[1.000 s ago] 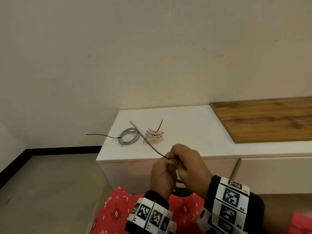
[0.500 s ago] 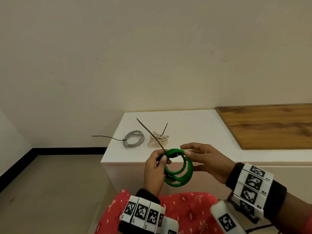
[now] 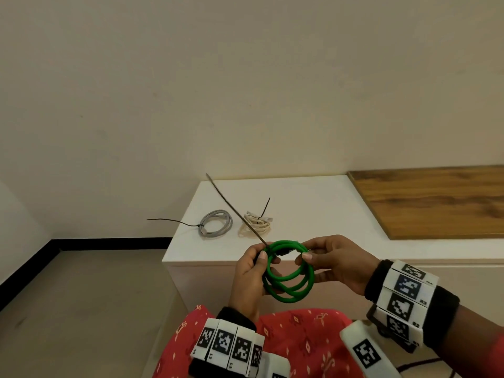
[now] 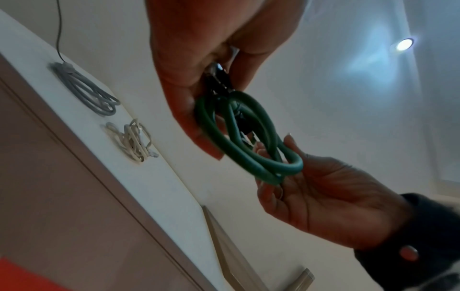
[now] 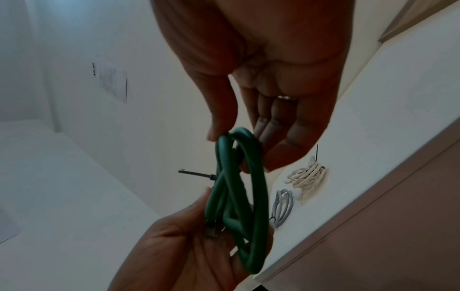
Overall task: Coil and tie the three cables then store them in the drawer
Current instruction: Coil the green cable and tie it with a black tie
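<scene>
Both our hands hold the green cable (image 3: 289, 271) in the air, just in front of the white cabinet (image 3: 313, 203). Our left hand (image 3: 249, 276) grips the coil's left side, thumb and fingers curled around the loops and the black connector there; our right hand (image 3: 338, 261) pinches the coil's opposite side between thumb and fingertips. The cable is a thick, smooth, round cord wound into several loose loops, standing nearly upright between our hands. A thin black zip tie (image 3: 236, 210) binds it at the left-hand grip, its stiff tail slanting up and away over the cabinet. On the cabinet top, beyond the green coil, lie a gray cable (image 3: 215, 227) coiled flat and, just beside it, a cream cable (image 3: 256, 226) bundled more tightly, each cinched with its own thin black tie. A wooden board (image 3: 431, 200) covers the cabinet top's right part.
</scene>
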Tool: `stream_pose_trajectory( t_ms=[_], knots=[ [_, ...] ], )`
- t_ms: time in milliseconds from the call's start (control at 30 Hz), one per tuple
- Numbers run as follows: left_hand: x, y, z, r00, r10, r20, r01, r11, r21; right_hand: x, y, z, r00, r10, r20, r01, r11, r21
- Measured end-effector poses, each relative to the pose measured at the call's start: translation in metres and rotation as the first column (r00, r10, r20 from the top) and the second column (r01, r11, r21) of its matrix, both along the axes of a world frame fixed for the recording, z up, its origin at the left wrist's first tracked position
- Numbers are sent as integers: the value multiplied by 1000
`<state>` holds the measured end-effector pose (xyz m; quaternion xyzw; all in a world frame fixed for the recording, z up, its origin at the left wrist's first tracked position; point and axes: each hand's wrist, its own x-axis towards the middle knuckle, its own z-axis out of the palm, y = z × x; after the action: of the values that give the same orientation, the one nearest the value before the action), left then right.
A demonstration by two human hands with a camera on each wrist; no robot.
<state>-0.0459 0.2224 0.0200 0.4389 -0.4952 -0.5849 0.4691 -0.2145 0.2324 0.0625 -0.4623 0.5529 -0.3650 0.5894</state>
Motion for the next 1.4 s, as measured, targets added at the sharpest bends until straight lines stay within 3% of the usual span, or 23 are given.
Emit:
stream_pose_trajectory(
  t_ms=[300,500,700,867,1067,1400],
  knots=[
    [12,-4,-6,969,-243,-47,244,970,0,-6,-2,-1,999,-35,5,35,999,1],
    [3,-2,-8,984,-166,70,170,984,-51,0,-2,-6,995,-91,-48,89,995,-46],
    [-4,-12,-13,999,-32,18,32,999,-32,-5,-7,-11,982,-184,29,185,983,-17],
    [-11,-35,-22,1000,-6,28,7,999,-39,-8,-18,-18,974,-217,65,216,976,17],
    [-26,-84,-31,999,-33,11,33,999,5,-27,-61,-35,934,-347,89,341,937,77],
    [-69,-176,-51,968,-170,186,162,985,58,-67,-164,-73,889,-457,44,449,885,124]
  ],
)
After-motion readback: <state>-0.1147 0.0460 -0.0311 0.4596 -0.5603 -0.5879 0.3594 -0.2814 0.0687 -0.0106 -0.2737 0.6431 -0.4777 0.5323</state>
